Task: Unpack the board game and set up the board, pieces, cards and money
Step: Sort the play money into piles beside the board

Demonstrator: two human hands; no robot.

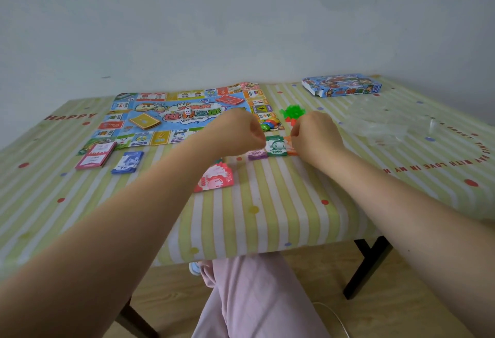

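The game board point(187, 115) lies unfolded at the back of the table, with a white die point(188, 111), a yellow card stack point(144, 121) and red card stacks point(229, 100) on it. Along its near edge lie money stacks: green 1000 notes point(276, 146), purple 500 notes point(255, 154), orange notes point(289, 147), red notes point(214, 178) and blue 10 notes point(128, 162). My left hand point(235, 131) is curled into a fist just left of the green notes, with nothing visible in it. My right hand point(316, 134) pinches the orange notes with curled fingers.
Green and orange plastic houses point(293, 111) and coloured tokens point(267, 124) sit by the board's right edge. A pink card stack point(95, 155) lies at the left. The game box point(341, 85) is at the back right, a clear plastic bag point(388, 120) beside it.
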